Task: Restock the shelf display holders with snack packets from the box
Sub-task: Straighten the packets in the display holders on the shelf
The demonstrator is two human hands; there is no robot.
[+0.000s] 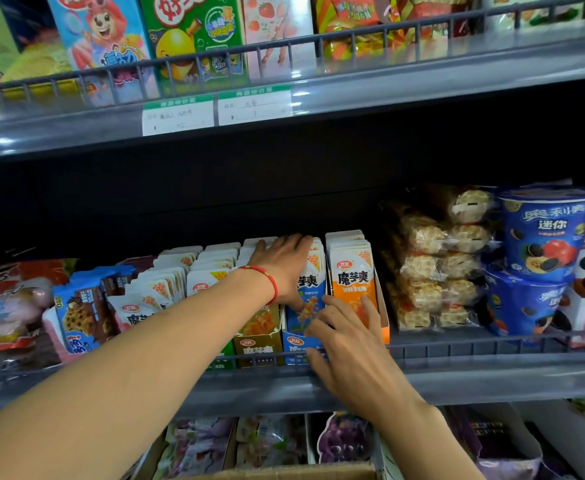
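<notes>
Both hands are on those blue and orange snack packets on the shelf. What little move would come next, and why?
Probably a push: the left hand lies flat over the tops of the blue packets, and the right hand touches their front beside the orange packets. The blue row looks a bit uneven, so pressing it back upright in its blue holder seems likely.

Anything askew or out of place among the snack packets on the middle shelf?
Yes. The packets in the left holders lean and fan out unevenly, unlike the upright rows in the blue holder and orange holder. Left hand presses the blue row's tops; right hand rests at its front.
</notes>
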